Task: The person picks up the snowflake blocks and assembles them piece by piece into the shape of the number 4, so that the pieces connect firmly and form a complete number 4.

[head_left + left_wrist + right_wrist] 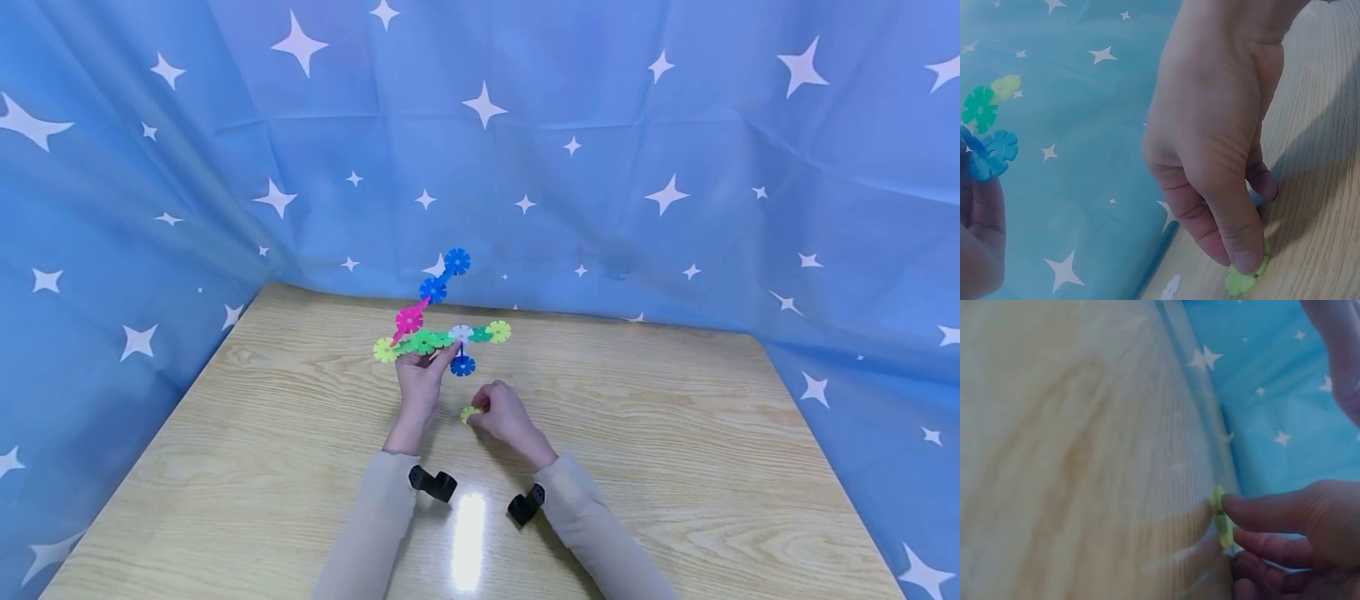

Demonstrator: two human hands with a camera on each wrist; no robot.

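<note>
My left hand (420, 387) holds up a chain of interlocking snowflake discs (423, 341) by its green middle part. A pink and blue branch rises from the chain's left side, and yellow-green discs sit at both ends. Below a pale disc (461, 334) hangs a blue disc (462, 365), close to the left thumb. Nearer to me, my right hand (510, 417) pinches a loose yellow-green snowflake disc (1223, 519) between thumb and fingers, low over the table and apart from the chain. In the left wrist view the right thumb covers part of this disc (1240, 284).
The wooden table (660, 433) reaches back to a blue curtain (570, 167) with white stars, which also hangs along both sides. Black wrist cameras (433, 483) are strapped to both sleeves. A small white piece (1172, 287) shows near the table edge in the left wrist view.
</note>
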